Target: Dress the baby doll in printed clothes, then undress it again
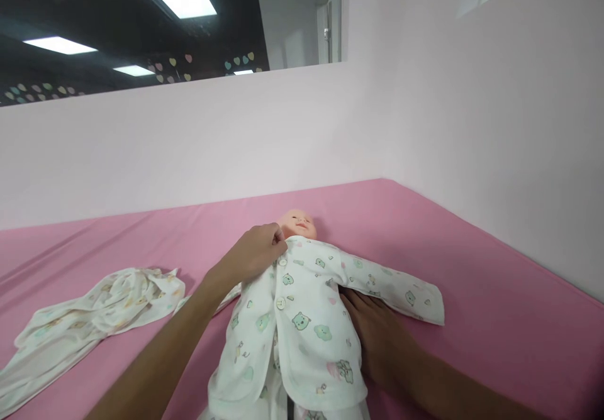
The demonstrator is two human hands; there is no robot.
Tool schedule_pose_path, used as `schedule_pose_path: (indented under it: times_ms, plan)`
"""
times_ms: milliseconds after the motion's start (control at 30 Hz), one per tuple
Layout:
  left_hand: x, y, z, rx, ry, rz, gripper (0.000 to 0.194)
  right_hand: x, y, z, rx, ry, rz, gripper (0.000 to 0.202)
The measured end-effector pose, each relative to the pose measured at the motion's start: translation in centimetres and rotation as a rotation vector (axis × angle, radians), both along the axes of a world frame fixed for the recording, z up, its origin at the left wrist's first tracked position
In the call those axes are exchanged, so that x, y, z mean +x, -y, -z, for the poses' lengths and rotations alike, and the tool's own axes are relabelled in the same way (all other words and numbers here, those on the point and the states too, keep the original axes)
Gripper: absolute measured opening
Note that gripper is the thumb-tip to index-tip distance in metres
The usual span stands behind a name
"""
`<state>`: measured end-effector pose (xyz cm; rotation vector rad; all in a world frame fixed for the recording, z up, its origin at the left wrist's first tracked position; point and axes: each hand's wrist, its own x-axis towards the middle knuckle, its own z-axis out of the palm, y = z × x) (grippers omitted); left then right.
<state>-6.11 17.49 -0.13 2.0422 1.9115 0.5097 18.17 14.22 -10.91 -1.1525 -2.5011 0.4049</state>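
Observation:
A baby doll point(301, 225) lies face up on a pink sheet, dressed in a white jacket point(311, 332) printed with green bears. Two round buttons show down the jacket's front, and its lower edges part below them. My left hand point(260, 248) is closed at the collar beside the doll's chin, its fingers pinched on the jacket's edge. Against the side of the jacket, under the outstretched sleeve on the right, rests my right hand point(370, 326); its fingertips are hidden beneath the cloth.
A crumpled white printed cloth point(123, 300) lies on the pink sheet point(472, 281) at the left. White walls point(189, 143) rise behind and to the right of the padded surface. A mirror or window point(141, 24) is set in the back wall.

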Motion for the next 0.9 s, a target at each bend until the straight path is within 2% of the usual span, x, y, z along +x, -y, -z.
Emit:
schedule_pose_path:
  times_ms: [233, 367, 500, 633, 900]
  plan:
    - [0.0, 0.9, -1.5, -0.124, 0.134, 0.081, 0.025, 0.1, 0.0, 0.0, -0.027, 0.019, -0.005, 0.060]
    - [-0.1, 1.6, -2.3, -0.182, 0.127, 0.071, 0.025, 0.0, -0.1, -0.1, -0.028, 0.026, -0.014, 0.061]
    - [-0.2, 2.2, -2.8, -0.270, 0.140, 0.103, 0.044, 0.0, -0.1, 0.0, -0.005, 0.011, -0.022, 0.060]
    - [0.1, 2.9, -3.2, -0.286, 0.178, 0.163, 0.053, 0.1, 0.0, 0.2, 0.014, -0.002, -0.030, 0.065]
    - [0.0, 2.8, -3.4, -0.323, 0.199, 0.199, 0.050, 0.1, -0.3, 0.5, 0.003, -0.025, -0.027, 0.063]
